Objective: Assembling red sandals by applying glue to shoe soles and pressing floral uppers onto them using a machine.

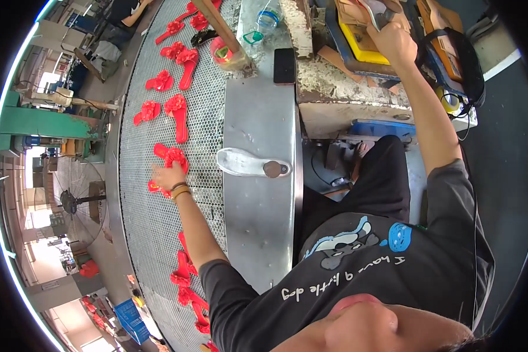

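Note:
My left hand is over the mesh conveyor belt at a pair of red sandals with flower-shaped uppers. Its fingers are spread and touch the red sandal, partly covering the pair. To the right of it, a silvery sole-shaped piece with a round brown patch lies on the metal table. My right hand reaches far right above a yellow tray of sole-shaped pieces. Its fingers are bent round something pale and thin, which I cannot make out at the picture's top edge.
More red sandals sit along the mesh belt. A black phone lies on the metal table. Beyond it are a wooden-handled hammer and a tape roll. A black bag hangs beside the trays; a fan stands left.

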The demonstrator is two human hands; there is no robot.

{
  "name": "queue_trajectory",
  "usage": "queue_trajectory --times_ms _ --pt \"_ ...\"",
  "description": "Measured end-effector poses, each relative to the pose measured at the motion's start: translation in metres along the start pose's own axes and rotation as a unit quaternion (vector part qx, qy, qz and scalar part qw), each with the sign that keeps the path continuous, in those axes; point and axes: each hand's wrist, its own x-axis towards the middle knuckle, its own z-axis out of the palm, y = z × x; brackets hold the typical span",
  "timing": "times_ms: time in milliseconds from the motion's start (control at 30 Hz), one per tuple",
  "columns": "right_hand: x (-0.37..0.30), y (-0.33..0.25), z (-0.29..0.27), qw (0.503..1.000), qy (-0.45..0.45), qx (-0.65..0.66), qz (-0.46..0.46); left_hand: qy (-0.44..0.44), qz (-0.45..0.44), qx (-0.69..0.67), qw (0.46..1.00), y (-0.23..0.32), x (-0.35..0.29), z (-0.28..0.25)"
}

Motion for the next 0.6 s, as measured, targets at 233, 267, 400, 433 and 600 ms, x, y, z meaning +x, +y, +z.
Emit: queue_trajectory --times_ms 233,267,400,433,600 --pt "0.003 -0.01 -0.012 0.986 0.104 -0.127 -0.02 -0.383 0.063 -0.124 0.913 -0.097 0.007 0.023" --pt "0.001 -0.015 0.001 0.968 0.228 -0.04 -0.091 -0.391 0.037 -0.113 0.913 -0.126 -0.001 0.022" --pt "0.001 0.02 0.029 0.91 0.362 0.028 -0.201 -0.433 -0.132 -0.384 0.805 -0.068 -0.069 -0.043" --pt "0.007 0.026 0.025 0.905 0.359 0.019 -0.226 -0.407 -0.115 -0.393 0.816 -0.061 -0.081 -0.066" --pt "0.058 0.022 0.001 0.964 0.157 0.096 -0.191 -0.317 0.021 -0.274 0.908 -0.106 -0.118 -0.079"
